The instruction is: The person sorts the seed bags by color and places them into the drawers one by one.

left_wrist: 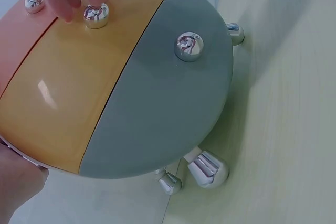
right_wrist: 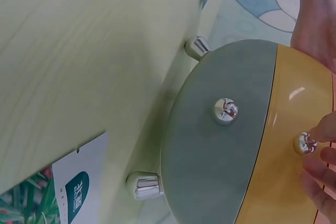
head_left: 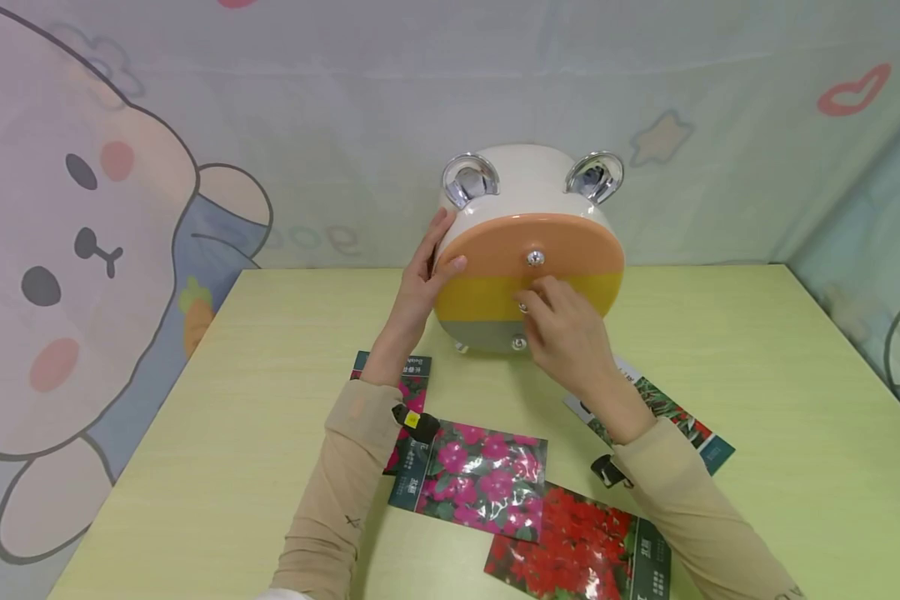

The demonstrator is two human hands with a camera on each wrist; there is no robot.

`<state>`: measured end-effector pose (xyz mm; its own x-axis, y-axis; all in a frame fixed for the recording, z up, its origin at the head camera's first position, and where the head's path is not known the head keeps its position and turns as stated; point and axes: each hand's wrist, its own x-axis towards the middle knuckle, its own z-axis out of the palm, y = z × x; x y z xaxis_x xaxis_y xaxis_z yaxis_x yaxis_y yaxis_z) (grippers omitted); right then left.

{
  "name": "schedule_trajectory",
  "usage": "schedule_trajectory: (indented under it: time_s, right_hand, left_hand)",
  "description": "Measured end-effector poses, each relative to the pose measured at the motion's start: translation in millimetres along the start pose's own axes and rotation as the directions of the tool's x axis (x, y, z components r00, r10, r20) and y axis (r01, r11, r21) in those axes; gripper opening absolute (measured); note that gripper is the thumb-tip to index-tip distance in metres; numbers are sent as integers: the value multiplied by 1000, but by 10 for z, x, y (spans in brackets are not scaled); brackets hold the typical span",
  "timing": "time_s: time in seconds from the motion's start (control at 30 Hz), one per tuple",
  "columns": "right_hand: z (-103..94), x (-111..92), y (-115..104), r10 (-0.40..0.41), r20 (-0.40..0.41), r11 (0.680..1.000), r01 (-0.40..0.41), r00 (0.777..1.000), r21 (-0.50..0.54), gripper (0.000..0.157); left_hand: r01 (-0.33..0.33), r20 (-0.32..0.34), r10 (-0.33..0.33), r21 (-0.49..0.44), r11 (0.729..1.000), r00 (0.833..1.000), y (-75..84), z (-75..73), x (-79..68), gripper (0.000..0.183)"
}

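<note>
Standing on the table near its back edge, in the form of a rounded cabinet with silver ears, and turning a wide oval front toward the hands. Running its long axis side to side. Stacking an orange drawer over a yellow drawer over a grey drawer. Jutting straight out from the yellow drawer's middle with a round knob, lying just under the right hand's fingertips. Curling those fingers close about the knob, apparently touching it, but not showing clearly whether pinching or merely resting there. Being the nearer hand to the knob, and coming at it from the right. Pressing the left hand's straight fingers along the cabinet's left side and laying the thumb over the front's edge, well apart from the knob. Lying nearer the body: a pink packet, overlapping another pink packet and meeting a red packet. Lying partly beneath the right forearm: a leafy packet. Hanging behind: a printed cloth.
</note>
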<state>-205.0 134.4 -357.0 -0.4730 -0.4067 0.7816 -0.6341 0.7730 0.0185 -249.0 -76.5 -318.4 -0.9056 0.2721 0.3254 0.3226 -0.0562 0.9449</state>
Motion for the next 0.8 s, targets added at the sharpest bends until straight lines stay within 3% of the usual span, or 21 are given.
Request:
schedule_trajectory:
  time_s: [0.13,0.4,0.8]
  right_hand:
    - [24,-12,5,8,27,1000,-7,1000,-11,24]
    - [72,-22,14,38,48,999,-37,998,-8,20]
    - [93,-18,19,51,66,998,-53,997,27,17]
  left_hand:
    - [-21,10,21,1,1000,1000,-18,8,2,65]
    - [-32,17,31,30,999,999,-28,11,-2,65]
    - [-36,-19,37,53,998,999,-6,30,-24,64]
